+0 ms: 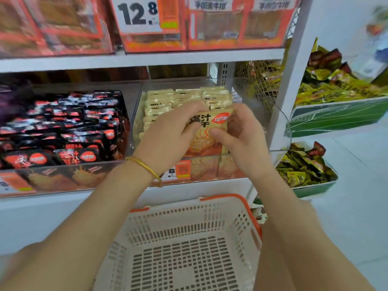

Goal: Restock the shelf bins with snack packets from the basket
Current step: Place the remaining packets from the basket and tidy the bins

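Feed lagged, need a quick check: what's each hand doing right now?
Left hand: holding the yellow snack packet over the bin.
Right hand: holding the same packet.

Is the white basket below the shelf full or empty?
Empty, as far as visible: the basket shows only its bare slotted floor; its near edge is out of frame.

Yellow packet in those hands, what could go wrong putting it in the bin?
1. The clear bin already looks full of packet rows, so squeezing in the held packet might crumple it or knock the rows crooked.
2. The left hand and right hand grip it with their fingers only; it could slip and drop toward the basket below.
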Demonstrator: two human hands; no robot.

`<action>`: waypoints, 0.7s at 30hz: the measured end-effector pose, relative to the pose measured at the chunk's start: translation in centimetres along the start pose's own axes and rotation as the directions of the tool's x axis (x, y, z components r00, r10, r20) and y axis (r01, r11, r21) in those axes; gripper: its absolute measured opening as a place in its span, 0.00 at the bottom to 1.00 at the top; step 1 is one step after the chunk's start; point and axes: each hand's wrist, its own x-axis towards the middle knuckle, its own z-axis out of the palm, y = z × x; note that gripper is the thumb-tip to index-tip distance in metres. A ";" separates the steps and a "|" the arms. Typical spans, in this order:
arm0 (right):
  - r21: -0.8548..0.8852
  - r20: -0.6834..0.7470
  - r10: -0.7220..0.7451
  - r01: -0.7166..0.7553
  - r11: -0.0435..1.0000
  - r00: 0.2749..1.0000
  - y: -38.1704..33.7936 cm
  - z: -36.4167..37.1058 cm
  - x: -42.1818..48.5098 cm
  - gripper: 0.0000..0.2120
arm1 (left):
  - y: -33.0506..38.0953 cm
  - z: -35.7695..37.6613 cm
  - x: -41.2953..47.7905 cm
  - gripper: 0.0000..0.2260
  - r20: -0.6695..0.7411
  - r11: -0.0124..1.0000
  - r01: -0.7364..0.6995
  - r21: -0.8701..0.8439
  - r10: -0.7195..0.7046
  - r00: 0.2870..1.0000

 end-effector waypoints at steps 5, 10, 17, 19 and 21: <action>-0.074 -0.024 0.009 -0.011 0.997 1.000 1.2 -0.1 -0.2 0.12 | -0.7 0.4 0.5 0.15 0.072 1.000 -0.009 0.012 0.008 0.997; -0.295 0.004 0.000 0.001 0.956 1.000 1.9 -0.3 0.3 0.16 | -1.1 1.2 1.2 0.15 0.093 0.994 0.035 0.106 -0.045 0.995; -0.358 -0.009 -0.211 0.194 0.913 0.977 2.2 -0.8 0.8 0.13 | -2.2 2.1 1.2 0.26 0.080 0.956 0.005 0.292 -0.029 0.996; -0.316 0.000 -0.128 0.121 0.941 0.992 1.9 -0.9 1.4 0.10 | -2.3 2.1 1.6 0.19 0.072 0.954 0.041 0.298 -0.065 0.995; -0.224 0.025 -0.029 0.034 0.974 0.999 1.5 -0.9 1.7 0.05 | -2.1 2.1 2.3 0.15 0.059 0.957 0.056 0.284 -0.076 0.995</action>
